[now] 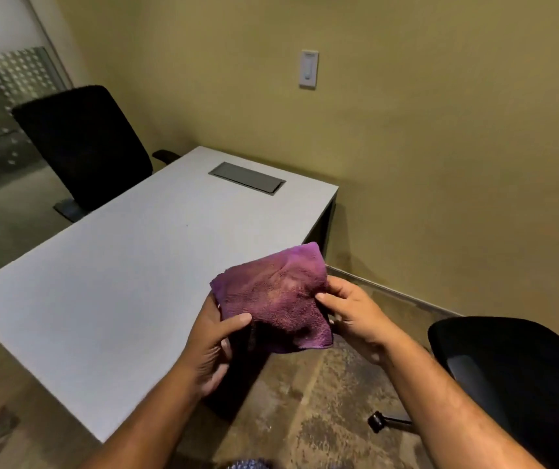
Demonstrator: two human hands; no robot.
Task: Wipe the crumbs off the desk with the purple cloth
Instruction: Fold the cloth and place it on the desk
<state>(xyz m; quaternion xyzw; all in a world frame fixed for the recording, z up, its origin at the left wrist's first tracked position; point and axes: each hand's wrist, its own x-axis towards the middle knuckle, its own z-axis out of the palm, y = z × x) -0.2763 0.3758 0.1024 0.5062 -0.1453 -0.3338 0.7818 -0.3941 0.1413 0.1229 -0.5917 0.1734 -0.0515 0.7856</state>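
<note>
Yellow-green walls (406,130) close in the small office you are looking into, and mottled brown carpet (322,401) covers the floor at 6 o'clock. Your biggest object is the pale grey desk (129,275), running from 9 o'clock up toward the middle of the view, its far end against the wall. One tiny dark speck (187,225) sits on the top near the centre; whether it is a crumb you cannot tell.

Beyond the desk at 10 o'clock stands a black office chair (82,143), backed by a frosted glass panel (0,106) with a dot pattern. A second black chair (515,377) fills 4 o'clock, one of its casters (377,422) showing on the carpet beside it.

Set flush in the far end of the desk at 12 o'clock is a grey cable hatch (247,177). A white wall switch (308,68) hangs at 1 o'clock.

You hold the purple cloth (276,299) in the air just right of centre, above the near right corner of the desk and not touching it. It is folded into a rough square, darker and soiled in the middle. Your left hand (214,346) grips its lower left edge, thumb on top, fingers beneath. Your right hand (352,316) pinches the right edge, thumb pressed on the upper face.
</note>
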